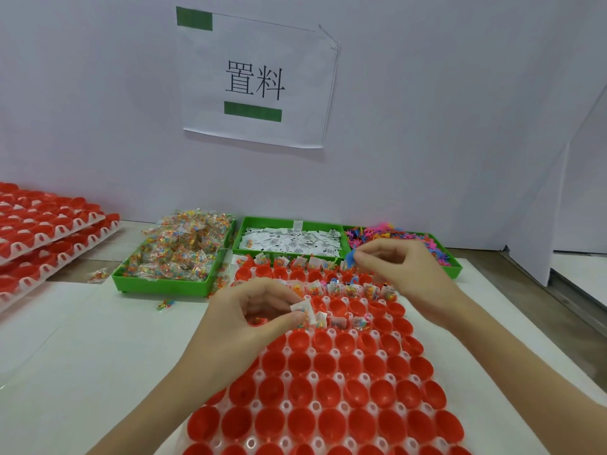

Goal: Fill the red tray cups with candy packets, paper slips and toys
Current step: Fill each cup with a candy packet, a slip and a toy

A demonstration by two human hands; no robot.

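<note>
Tray: red tray [345, 382] lay on the desk [82, 339], long axis running 6 to 12 o'clock away from the person; its cups opened upward.
Fill state: the two far rows and part of the third row held packets and slips; the near rows toward 6 o'clock stood unfilled.
Left hand: left hand [253, 310], at 9 o'clock of the third row, pinched a paper slip with a candy packet [303, 311] between thumb and fingers, slip tilted, its lower edge toward the cup beneath.
Right hand: right hand [397, 267], over the far rows at 1 o'clock, pinched a blue toy [350, 257] at its fingertips.
Supply: three green bins at 12 o'clock held candy packets [177, 251], paper slips [289, 241] and toys [410, 239].
Spare stock: stacked red trays [42, 231] at 10 o'clock.
Step in hand, advice: likely best to lower each item straight into one cup, release only once inside, and work along the row so none is skipped.
</note>
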